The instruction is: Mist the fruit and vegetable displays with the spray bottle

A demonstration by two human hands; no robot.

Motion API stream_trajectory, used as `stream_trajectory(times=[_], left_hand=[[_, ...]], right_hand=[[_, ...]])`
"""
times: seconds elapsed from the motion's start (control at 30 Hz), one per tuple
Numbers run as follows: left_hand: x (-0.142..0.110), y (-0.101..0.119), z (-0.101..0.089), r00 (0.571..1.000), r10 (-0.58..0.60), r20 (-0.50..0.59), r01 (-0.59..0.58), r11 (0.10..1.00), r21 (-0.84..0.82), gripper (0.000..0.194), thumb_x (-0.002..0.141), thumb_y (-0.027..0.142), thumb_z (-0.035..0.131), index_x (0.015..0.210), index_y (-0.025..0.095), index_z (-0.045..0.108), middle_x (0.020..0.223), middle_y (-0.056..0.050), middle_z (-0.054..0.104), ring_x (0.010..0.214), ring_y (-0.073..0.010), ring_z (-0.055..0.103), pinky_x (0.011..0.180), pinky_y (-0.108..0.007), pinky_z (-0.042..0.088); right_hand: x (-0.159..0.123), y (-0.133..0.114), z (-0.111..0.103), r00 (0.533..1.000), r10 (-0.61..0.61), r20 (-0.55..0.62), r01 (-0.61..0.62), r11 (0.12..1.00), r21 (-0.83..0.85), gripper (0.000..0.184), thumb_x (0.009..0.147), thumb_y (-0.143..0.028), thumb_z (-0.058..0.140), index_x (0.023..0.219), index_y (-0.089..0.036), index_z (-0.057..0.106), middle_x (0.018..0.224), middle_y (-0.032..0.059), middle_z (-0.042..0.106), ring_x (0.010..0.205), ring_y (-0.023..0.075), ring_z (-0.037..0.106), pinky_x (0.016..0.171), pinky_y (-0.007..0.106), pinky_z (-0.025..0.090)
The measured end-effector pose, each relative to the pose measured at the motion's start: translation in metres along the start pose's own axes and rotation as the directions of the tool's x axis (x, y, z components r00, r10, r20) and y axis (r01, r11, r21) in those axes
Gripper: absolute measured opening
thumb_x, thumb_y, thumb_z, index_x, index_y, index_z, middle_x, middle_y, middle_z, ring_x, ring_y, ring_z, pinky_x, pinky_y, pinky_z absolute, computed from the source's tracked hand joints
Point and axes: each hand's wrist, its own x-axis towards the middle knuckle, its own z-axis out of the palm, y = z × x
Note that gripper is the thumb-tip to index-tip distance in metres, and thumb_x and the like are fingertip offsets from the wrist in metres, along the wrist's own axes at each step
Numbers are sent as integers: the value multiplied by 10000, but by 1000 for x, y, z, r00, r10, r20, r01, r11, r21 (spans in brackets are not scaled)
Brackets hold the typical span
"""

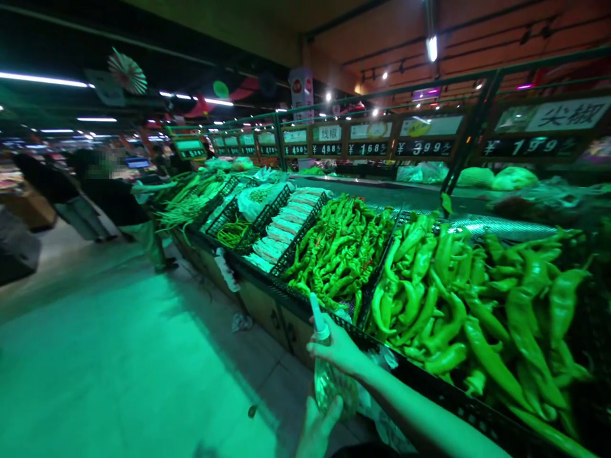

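Both hands are on a clear, bottle-shaped thing [328, 385] with a pale, pointed top and a collar; whether its body is stiff cannot be told. My right hand [338, 346] is closed around its neck, just below the collar. Lower down, my left hand [317, 423] cups the body, its thumb lying across the front. The pointed end rises just in front of the black display rim. Closest to the hands are a crate of thin, wrinkled green peppers [341, 248] and a pile of larger green peppers [424, 299].
Pale packs [286, 229], a plastic bag [260, 200] and long green beans [205, 197] fill the display further left. Price signs [367, 140] hang above it. A person in dark clothing [112, 197] stands at its far end. Grey floor [119, 356] stretches along the left.
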Motion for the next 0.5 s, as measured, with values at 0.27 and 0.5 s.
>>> stream_trajectory(times=[0.27,0.5], left_hand=[[-7,-6,-22,997,-60,-55,61,998,14,1066,553,727,926,1388,188,541,1267,-170,761,1328,-421,648,1148,-506,508],[-18,7,-17,963,-269,-1,263,943,201,772,525,648,964,1055,174,664,1053,-153,818,1132,-393,746,1018,-470,568]], right_hand=[[4,-11,22,992,69,103,-47,978,-201,462,685,-310,892,1023,-260,581,847,-73,630,801,183,592,712,280,392],[-30,23,3,987,80,-143,-95,990,-106,384,716,-295,820,959,-261,524,775,-85,568,713,148,531,656,258,404]])
